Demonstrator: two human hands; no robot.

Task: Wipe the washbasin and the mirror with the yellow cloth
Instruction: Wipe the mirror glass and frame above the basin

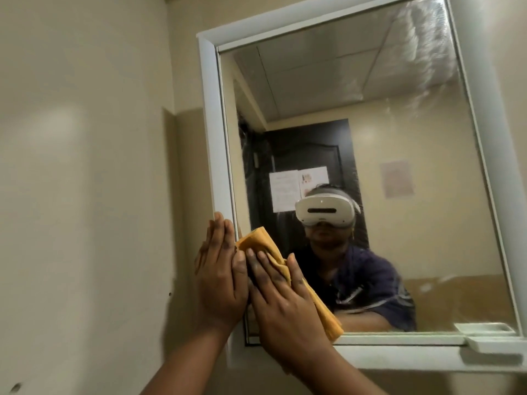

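Note:
The mirror (385, 132) hangs in a white frame (212, 124) on a beige wall. The yellow cloth (263, 242) is pressed against the glass at its lower left corner, with one end hanging down to the bottom edge. My right hand (285, 303) lies flat on the cloth with fingers spread, holding it to the glass. My left hand (221, 276) rests flat beside it on the frame's left side, fingers straight and together, its thumb against the cloth. The washbasin is out of view.
Wet streaks cover the glass at the upper right. A small white tray (496, 344) sits on the frame's ledge at the bottom right. The glass reflects a person in a headset and a dark door. Bare beige wall (85, 195) fills the left.

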